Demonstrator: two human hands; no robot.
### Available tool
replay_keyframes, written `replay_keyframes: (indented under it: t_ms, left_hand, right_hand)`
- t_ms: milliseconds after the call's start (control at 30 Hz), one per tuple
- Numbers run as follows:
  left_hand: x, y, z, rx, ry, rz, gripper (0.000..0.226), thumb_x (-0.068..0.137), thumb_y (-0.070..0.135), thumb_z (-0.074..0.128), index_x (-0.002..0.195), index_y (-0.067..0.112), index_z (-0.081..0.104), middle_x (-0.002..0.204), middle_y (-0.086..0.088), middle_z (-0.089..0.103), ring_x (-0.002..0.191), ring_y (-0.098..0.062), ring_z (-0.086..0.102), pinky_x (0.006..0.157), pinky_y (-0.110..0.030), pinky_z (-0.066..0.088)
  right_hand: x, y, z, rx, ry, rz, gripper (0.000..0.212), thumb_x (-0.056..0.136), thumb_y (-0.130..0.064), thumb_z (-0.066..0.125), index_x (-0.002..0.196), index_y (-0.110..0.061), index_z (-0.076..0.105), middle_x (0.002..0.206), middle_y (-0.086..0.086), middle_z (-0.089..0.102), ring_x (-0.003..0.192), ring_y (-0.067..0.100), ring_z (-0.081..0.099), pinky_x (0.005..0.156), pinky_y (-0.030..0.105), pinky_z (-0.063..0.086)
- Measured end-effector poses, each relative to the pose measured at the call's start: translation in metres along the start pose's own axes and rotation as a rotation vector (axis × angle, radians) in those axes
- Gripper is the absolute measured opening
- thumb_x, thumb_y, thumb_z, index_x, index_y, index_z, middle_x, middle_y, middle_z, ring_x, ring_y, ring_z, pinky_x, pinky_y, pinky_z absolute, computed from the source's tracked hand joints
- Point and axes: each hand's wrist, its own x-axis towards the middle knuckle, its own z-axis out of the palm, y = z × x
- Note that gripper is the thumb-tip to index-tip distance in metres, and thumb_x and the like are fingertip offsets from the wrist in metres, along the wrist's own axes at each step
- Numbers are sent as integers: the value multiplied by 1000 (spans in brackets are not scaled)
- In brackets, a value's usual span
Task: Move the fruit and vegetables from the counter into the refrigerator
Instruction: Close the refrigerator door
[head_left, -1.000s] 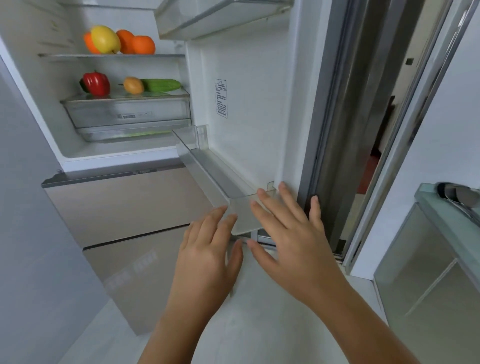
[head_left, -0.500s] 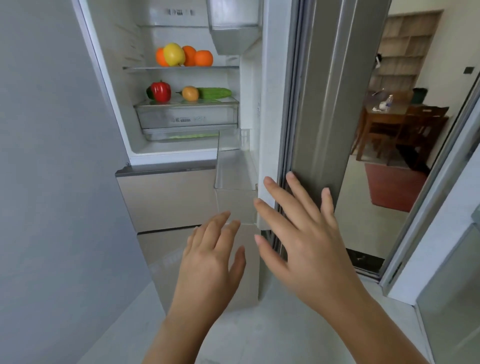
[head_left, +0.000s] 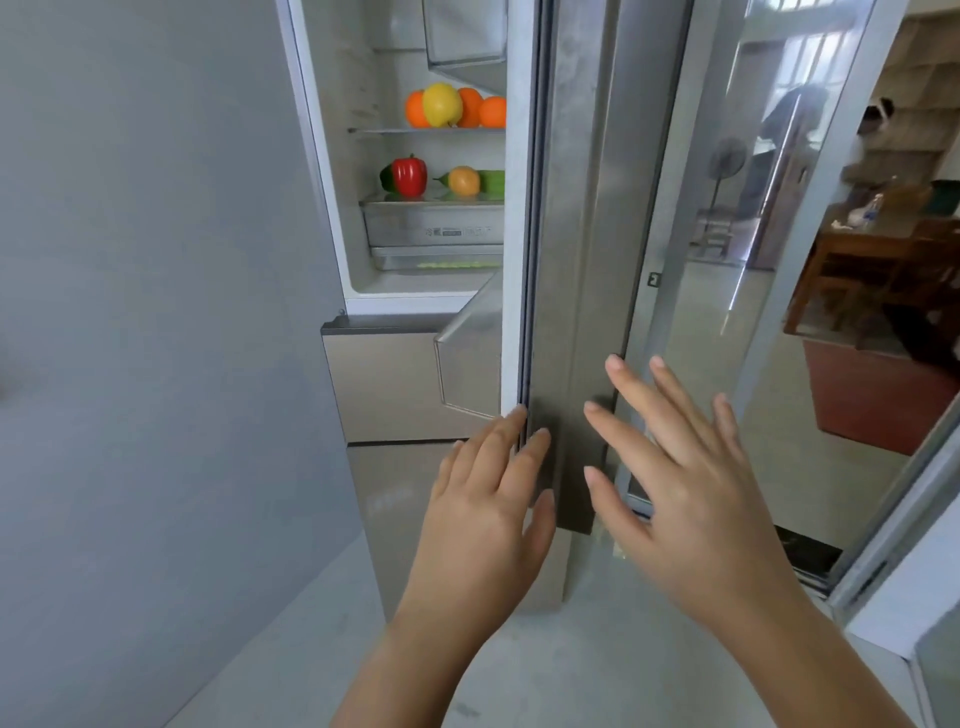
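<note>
**Both hands at the fridge door, produce already on the shelves**

The refrigerator (head_left: 415, 364) stands against a grey wall (head_left: 145, 312), its upper compartment showing through a narrow gap. The steel door (head_left: 576, 234) is seen almost edge-on, running from 12 o'clock down to the middle of the view. At 3 o'clock a glass sliding door (head_left: 727, 260) gives onto a room with a wooden table (head_left: 857, 270) and a red rug (head_left: 883, 400).

The right hand (head_left: 691, 488) is open, fingers spread, empty, at the outer face of the door's lower edge; whether it touches I cannot tell. The left hand (head_left: 488, 509) is also open and empty, fingers loosely together, their tips against the door's inner edge.

Inside, at 11 o'clock, the upper shelf (head_left: 384, 131) holds 3 oranges (head_left: 492, 111) with a yellow fruit (head_left: 441, 104) in front of them. On the shelf below lie a red pepper (head_left: 409, 175), a small round yellow-orange fruit (head_left: 464, 180) and a cucumber (head_left: 492, 182) partly hidden behind it. Under them sits a clear drawer (head_left: 431, 228).
</note>
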Motion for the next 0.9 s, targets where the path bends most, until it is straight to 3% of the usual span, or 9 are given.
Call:
replay_keyframes:
  t_ms: [233, 600, 767, 900]
  left_hand:
    - [-5, -27, -11, 9, -6, -43, 41, 84, 23, 49, 121, 9, 55, 133, -11, 52, 119, -25, 52, 89, -42, 48]
    - [12, -72, -22, 143, 67, -63, 41, 82, 20, 49, 121, 11, 50, 135, -12, 50, 123, -25, 46, 93, -49, 46]
    - [39, -95, -10, 244, 82, -39, 40, 82, 20, 46, 121, 11, 50, 135, -13, 49, 130, -26, 35, 100, -52, 32]
    - [62, -121, 7, 369, 95, -88, 42, 81, 21, 45, 120, 8, 56, 137, -16, 47, 133, -29, 30, 100, -57, 25]
  right_hand:
    - [25, -27, 26, 43, -22, -92, 43, 82, -33, 45, 117, -12, 60, 143, 5, 42, 133, 27, 32, 100, 55, 27]
    - [75, -36, 75, 214, -70, -164, 49, 84, -38, 40, 129, -19, 50, 145, -1, 39, 135, 21, 30, 104, 48, 21]
    - [108, -20, 107, 154, -32, -135, 48, 79, -33, 53, 123, -15, 56, 140, 5, 46, 130, 30, 40, 98, 57, 30]
    - [141, -7, 139, 135, -54, -135, 53, 80, -40, 41, 124, -15, 56, 139, 8, 47, 128, 34, 42, 94, 62, 34]
